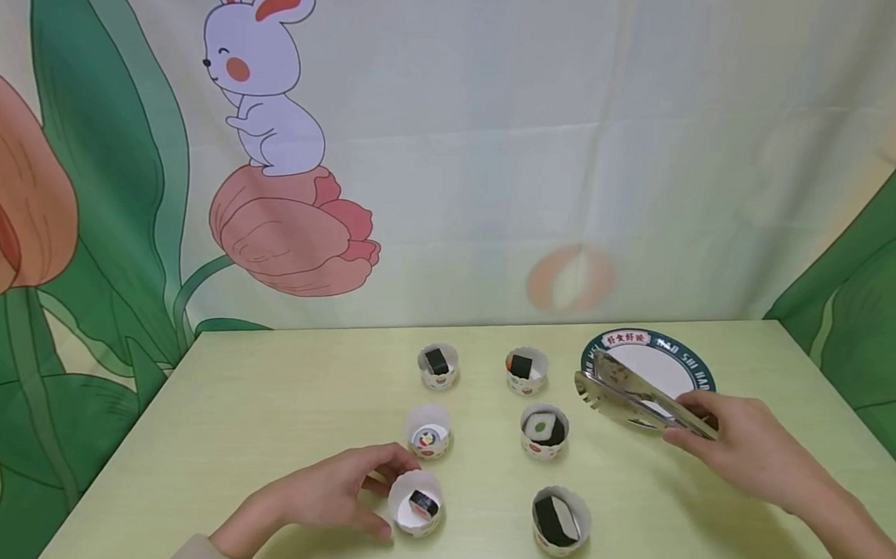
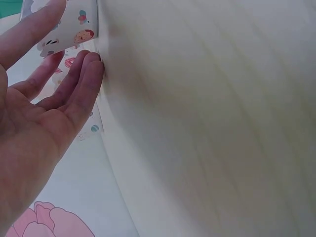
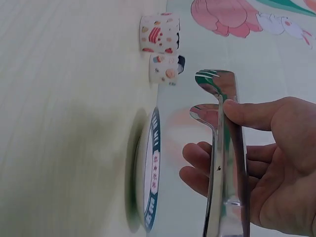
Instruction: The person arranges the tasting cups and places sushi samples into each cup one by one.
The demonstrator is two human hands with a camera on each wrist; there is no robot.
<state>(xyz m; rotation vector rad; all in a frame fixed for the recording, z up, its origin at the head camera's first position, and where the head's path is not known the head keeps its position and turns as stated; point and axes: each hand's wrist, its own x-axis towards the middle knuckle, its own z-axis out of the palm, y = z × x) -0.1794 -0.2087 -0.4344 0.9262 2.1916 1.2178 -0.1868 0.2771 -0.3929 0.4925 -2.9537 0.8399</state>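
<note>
My left hand [image 1: 341, 492] curves beside the front-left white paper cup [image 1: 416, 480]. Its index fingertip is at the cup's rim, and its thumb stands a little off the side. Inside that cup is a small seaweed-wrapped sushi piece [image 1: 424, 503]. On the right, my right hand [image 1: 749, 443] holds metal tongs [image 1: 641, 396] over the near left edge of a round plate [image 1: 673, 356] with a dark green rim. The tong tips stand apart with nothing between them, as the right wrist view shows; that hand's thumb [image 3: 247, 113] lies along one arm.
More patterned cups stand in two loose columns: a back-left cup [image 1: 438, 381] and back-right cup [image 1: 524, 386] with dark sushi, a middle-right cup [image 1: 541, 452], and a front-right cup [image 1: 582, 510]. The middle-left cup [image 1: 429, 414] shows a round coloured figure. A printed curtain [image 1: 454, 146] hangs behind.
</note>
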